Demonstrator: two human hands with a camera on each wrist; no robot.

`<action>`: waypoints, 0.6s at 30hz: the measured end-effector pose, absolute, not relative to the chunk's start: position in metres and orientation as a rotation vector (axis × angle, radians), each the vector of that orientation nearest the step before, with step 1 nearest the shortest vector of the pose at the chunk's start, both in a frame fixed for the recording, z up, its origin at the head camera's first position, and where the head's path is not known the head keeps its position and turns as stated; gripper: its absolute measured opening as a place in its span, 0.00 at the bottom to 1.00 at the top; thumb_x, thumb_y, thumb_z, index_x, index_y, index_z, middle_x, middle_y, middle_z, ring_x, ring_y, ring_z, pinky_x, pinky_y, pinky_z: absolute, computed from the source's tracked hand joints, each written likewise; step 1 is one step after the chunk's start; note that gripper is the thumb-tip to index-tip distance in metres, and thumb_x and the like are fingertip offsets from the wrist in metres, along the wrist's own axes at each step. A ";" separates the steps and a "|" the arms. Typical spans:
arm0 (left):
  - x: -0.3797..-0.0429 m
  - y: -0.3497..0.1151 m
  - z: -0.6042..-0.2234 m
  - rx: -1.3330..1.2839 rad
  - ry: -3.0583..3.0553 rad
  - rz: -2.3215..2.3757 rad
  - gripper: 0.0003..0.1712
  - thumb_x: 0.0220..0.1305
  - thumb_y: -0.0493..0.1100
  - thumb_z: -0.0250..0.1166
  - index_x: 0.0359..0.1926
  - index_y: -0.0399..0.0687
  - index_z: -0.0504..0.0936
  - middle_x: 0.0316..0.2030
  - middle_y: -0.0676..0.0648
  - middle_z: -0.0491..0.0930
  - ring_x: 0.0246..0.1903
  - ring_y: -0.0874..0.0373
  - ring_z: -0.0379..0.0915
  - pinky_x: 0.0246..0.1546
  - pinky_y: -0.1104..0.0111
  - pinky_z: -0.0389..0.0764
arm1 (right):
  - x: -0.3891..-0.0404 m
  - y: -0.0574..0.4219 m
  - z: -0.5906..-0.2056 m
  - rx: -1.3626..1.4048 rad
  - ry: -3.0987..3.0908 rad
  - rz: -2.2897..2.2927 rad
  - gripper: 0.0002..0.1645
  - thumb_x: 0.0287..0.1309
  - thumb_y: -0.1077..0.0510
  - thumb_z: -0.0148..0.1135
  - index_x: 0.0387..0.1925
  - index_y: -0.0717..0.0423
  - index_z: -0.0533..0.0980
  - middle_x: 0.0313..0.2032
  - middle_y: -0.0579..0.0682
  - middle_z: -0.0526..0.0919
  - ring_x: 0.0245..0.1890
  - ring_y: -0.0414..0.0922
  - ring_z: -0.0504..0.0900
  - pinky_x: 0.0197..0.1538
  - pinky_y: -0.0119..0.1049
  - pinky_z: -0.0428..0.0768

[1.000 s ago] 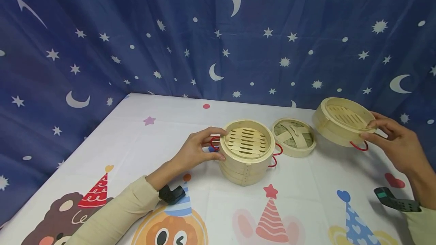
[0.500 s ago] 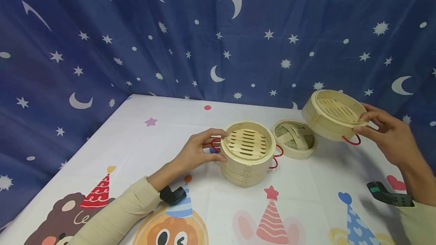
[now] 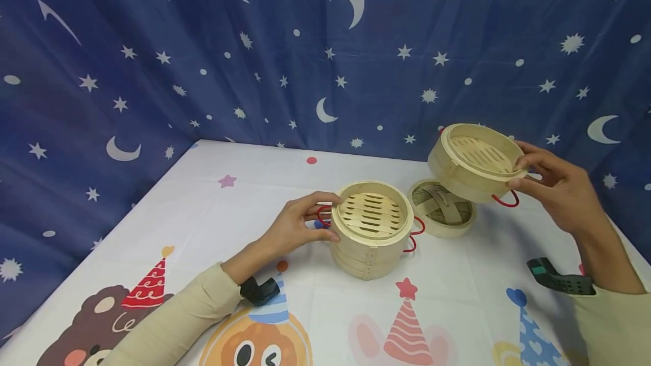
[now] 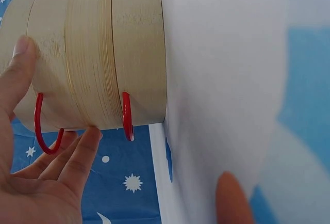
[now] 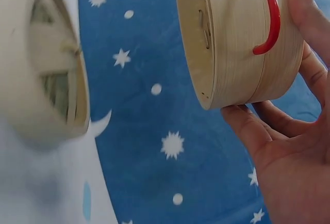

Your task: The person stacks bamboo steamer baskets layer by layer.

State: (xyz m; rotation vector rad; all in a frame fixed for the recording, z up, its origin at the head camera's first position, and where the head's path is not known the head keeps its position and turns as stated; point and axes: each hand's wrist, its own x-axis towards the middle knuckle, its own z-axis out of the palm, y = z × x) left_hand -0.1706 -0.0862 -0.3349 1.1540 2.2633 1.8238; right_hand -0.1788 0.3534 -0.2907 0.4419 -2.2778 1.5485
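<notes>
Two stacked bamboo steamer baskets (image 3: pixel 368 256) with red side handles stand on the table, a slatted floor showing in the upper one. My left hand (image 3: pixel 297 222) grips the stack's left side, thumb and fingers spread around the wall near the red handles (image 4: pixel 127 115). My right hand (image 3: pixel 559 185) holds another bamboo steamer basket (image 3: pixel 470 177) by its right rim, raised in the air and tilted. One of its red handles (image 5: pixel 270 17) shows beside the thumb in the right wrist view. Below and behind it lies the woven steamer lid (image 3: pixel 442 222), partly overlapped by the raised basket.
A white tablecloth (image 3: pixel 254 185) printed with cartoon animals and party hats covers the table. Behind and to the left hangs a blue curtain (image 3: pixel 285 21) with moons and stars. Each wrist wears a black camera mount (image 3: pixel 556 278).
My right hand has carried the raised steamer basket left and upward, from right of the lid to partly over it. My left hand and the stack have stayed in place.
</notes>
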 end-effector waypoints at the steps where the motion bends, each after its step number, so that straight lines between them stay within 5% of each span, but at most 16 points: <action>1: -0.170 -0.086 -0.335 1.150 2.264 1.824 0.36 0.43 0.25 0.74 0.56 0.32 0.72 0.56 0.33 0.73 0.51 0.40 0.75 0.50 0.48 0.77 | -0.179 0.351 -0.290 0.457 -2.267 1.564 0.17 0.49 0.79 0.64 0.42 0.74 0.72 0.66 0.52 0.64 0.58 0.39 0.71 0.48 0.17 0.74; 18: -0.170 -0.086 -0.335 1.148 2.279 1.817 0.36 0.43 0.25 0.74 0.57 0.33 0.72 0.56 0.35 0.73 0.51 0.42 0.76 0.50 0.52 0.78 | -0.188 0.313 -0.277 0.797 -2.065 1.863 0.15 0.47 0.86 0.57 0.38 0.76 0.72 0.65 0.59 0.63 0.62 0.48 0.66 0.51 0.26 0.77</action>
